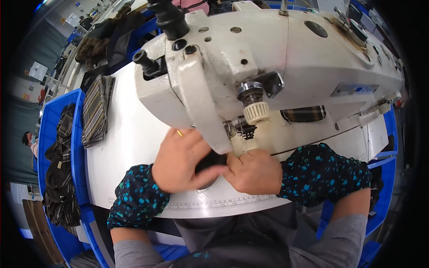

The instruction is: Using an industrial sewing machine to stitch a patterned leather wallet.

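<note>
Below the head of a white sewing machine, my two hands meet over a small dark piece of cloth. My left hand, with a gold ring, curves around its left side; the thumb reaches across to my right hand, slightly blurred. The machine's lever-like cover hides the left fingertips. My right hand is closed at the cloth's right edge, fingers curled under. Most of the cloth is covered by the hands. Just behind the right hand are the presser parts. Dark sleeve covers with blue spots wrap both forearms.
A folded stack of striped cloth lies at the white table's left edge. Beside it, a blue bin holds dark cloth pieces. A plaid piece lies beneath the machine arm. A printed ruler strip follows the near edge.
</note>
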The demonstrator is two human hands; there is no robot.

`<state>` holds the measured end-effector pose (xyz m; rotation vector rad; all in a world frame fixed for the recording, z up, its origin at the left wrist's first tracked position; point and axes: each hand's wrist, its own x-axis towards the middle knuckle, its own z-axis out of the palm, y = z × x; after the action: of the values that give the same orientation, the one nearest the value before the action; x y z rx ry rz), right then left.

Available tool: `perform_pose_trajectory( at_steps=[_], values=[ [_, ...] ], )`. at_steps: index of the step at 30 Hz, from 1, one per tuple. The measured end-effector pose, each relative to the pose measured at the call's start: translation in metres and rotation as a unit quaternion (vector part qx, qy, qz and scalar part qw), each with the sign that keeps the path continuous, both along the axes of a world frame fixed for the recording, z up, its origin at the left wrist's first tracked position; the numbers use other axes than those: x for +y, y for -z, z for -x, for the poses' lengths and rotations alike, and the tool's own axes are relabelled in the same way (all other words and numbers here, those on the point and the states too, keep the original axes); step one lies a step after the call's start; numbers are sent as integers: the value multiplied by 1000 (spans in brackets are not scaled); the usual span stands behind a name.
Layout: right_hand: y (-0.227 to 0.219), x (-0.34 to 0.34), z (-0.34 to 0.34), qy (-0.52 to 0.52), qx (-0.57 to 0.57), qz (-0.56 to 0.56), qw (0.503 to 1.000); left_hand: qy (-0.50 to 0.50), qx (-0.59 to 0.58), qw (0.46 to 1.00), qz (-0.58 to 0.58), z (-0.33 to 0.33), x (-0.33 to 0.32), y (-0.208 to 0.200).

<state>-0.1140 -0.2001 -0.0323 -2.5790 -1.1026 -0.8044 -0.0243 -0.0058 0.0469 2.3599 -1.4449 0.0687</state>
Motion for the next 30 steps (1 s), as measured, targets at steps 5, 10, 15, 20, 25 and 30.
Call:
perform_pose_trajectory(
  at_steps=[5, 10, 15, 20, 25, 30],
  values=[
    [-14, 5, 14, 68, 53, 78, 993, 66, -9, 996, -58, 23, 11, 8],
    [-15, 4, 13, 59, -8, 43, 997, 43, -1, 999, -3, 19, 9, 21],
    [-12, 6, 18, 45, -2, 51, 998, 14, -12, 999, 45, 26, 1, 28],
    [-14, 7, 14, 46, -8, 50, 998, 7, -22, 999, 44, 21, -1, 30],
    [-12, 6, 11, 59, 52, 72, 994, -12, -27, 999, 42, 14, -3, 32],
    [-16, -5, -1, 58, 14, 65, 996, -54, -77, 995, 39, 26, -2, 30]
  ],
)
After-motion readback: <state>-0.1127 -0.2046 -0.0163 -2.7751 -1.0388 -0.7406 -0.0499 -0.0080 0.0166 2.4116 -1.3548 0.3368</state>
